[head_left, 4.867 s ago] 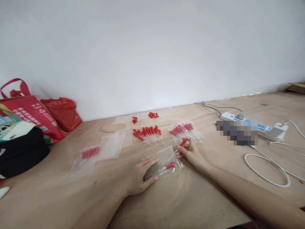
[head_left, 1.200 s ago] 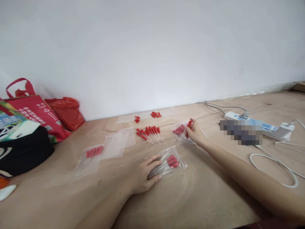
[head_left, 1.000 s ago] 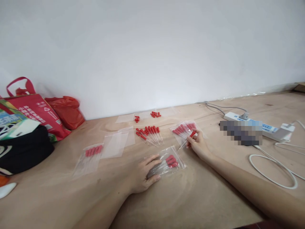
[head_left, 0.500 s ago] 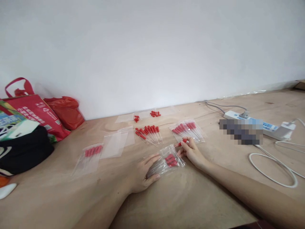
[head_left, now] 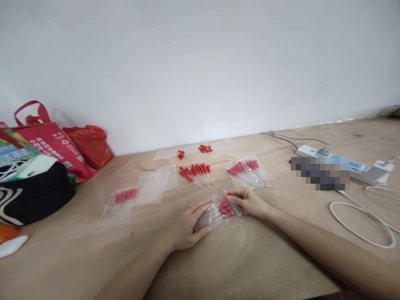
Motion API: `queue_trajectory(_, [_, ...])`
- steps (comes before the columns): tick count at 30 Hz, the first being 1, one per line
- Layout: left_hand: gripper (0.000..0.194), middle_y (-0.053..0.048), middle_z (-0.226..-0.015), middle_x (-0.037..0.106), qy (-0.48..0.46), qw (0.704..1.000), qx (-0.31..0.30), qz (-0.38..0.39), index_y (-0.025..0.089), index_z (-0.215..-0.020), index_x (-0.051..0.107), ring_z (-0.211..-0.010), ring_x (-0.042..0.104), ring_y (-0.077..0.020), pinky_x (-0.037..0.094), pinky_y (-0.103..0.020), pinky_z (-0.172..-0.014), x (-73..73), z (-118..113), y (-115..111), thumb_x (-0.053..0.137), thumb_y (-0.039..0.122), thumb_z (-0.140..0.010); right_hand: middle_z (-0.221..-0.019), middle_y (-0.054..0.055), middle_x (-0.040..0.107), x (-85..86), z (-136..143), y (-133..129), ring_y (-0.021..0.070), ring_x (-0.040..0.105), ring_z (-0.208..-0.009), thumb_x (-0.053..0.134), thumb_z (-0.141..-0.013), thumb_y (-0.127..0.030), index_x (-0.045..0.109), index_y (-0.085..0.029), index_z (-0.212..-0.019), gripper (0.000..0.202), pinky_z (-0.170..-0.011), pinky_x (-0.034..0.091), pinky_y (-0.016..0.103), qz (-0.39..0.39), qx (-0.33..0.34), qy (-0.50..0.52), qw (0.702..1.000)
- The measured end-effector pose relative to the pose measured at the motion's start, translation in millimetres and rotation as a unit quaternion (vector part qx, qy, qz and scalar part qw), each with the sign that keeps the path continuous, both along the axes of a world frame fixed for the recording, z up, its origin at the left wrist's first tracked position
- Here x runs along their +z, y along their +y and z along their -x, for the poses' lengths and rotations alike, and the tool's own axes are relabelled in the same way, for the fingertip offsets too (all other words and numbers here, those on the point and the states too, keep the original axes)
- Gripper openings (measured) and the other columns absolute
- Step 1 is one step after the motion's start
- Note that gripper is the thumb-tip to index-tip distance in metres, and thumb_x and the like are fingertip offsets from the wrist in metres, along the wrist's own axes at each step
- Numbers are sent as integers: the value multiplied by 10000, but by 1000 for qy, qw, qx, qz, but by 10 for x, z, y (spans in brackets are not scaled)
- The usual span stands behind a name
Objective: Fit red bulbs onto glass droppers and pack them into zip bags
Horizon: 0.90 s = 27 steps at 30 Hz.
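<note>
A clear zip bag with several red-bulbed droppers in it lies in front of me. My left hand is closed on its left end, thumb below and fingers above. At the bag's right end, my right hand pinches the red bulb of a dropper, most of which is inside the bag. Just beyond lies a fanned pile of loose droppers with red bulbs and clear stems. Filled bags of droppers lie behind my right hand, and another filled bag lies to the left.
Flat clear bags lie left of the pile. Loose red bulbs rest near the wall. Shopping bags and a black cloth item stand at left. On the right are a power strip and a coiled white cable.
My right hand has brought the dropper down and left into the bag's open end; its bulb now sits by the others. My left hand still holds the bag. The view has shifted slightly.
</note>
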<state>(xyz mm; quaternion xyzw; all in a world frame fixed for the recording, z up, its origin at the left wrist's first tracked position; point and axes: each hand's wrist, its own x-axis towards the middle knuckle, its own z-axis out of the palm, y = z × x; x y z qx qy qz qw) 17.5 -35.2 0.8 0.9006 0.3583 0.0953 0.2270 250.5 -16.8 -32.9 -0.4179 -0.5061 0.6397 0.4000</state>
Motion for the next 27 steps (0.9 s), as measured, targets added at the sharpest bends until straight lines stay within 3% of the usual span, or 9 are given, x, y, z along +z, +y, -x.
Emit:
queue_trajectory(3, [537,-61,-1362,324,0,1000,4,-1,219,-1280,290,-1227,327,-198,286,-378,-1017,-6,-2,-3,488,324,-793,-557,-30,594,-22,9,42,55,430,-327,649,-600,-473,542,-148,-833,414,-326,328,190,-7,-42,-66,997])
queue_trajectory(5, [543,-61,-1361,327,-1,1000,5,0,220,-1280,292,-1225,330,-200,291,-381,-1013,-8,-2,-5,494,327,-788,-517,-46,565,-33,25,66,43,377,-299,657,-592,-463,531,-153,-781,384,-296,276,178,-19,-73,-91,993])
queue_trajectory(8, [540,-55,-1359,330,-8,1000,3,-1,233,-1283,291,-1223,332,-203,296,-383,-1009,-8,0,-6,489,343,-794,-522,-18,575,-43,46,81,56,430,-373,652,-609,-425,570,-136,-696,313,-349,308,178,-50,-77,-113,989])
queue_trajectory(13, [538,-59,-1351,341,-14,1000,-2,-1,236,-1287,292,-1215,345,-210,305,-388,-1003,-14,7,4,486,337,-795,-609,32,636,-63,7,112,90,505,-468,544,-707,-360,647,-120,-704,260,-441,361,203,-78,9,-145,986])
queue_trajectory(15, [537,-57,-1351,342,-18,1000,-5,-3,239,-1287,295,-1212,349,-209,307,-387,-1002,-23,10,9,486,331,-795,-608,29,636,-48,-29,176,99,516,-475,523,-708,-301,639,-124,-710,211,-453,373,209,-84,-17,-176,981])
queue_trajectory(17, [528,-55,-1355,336,-18,1000,-5,-7,242,-1281,312,-1210,353,-209,310,-387,-1002,-32,12,12,490,325,-792,-618,22,632,5,-51,282,101,530,-507,509,-694,-222,617,-129,-690,143,-484,389,206,-129,-79,-235,960])
queue_trajectory(20, [484,-56,-1365,320,-9,1000,-4,-9,246,-1250,373,-1209,356,-215,319,-390,-996,-36,10,10,495,316,-786,-687,25,638,141,-6,501,104,561,-598,473,-697,-152,589,-136,-703,116,-551,407,194,-198,-150,-357,900])
queue_trajectory(22, [458,-58,-1368,315,-4,1000,-7,-10,241,-1229,408,-1213,352,-221,322,-391,-994,-33,8,6,495,313,-785,-737,40,645,231,94,661,117,578,-658,483,-702,-157,582,-138,-732,105,-591,414,197,-199,-152,-417,874])
queue_trajectory(27, [434,-57,-1357,336,-12,1000,-15,-17,242,-1211,432,-1207,361,-224,326,-398,-991,-24,10,0,496,316,-788,-861,132,638,276,454,981,195,591,-800,541,-685,-171,567,-106,-867,195,-669,423,253,-180,-141,-470,853])
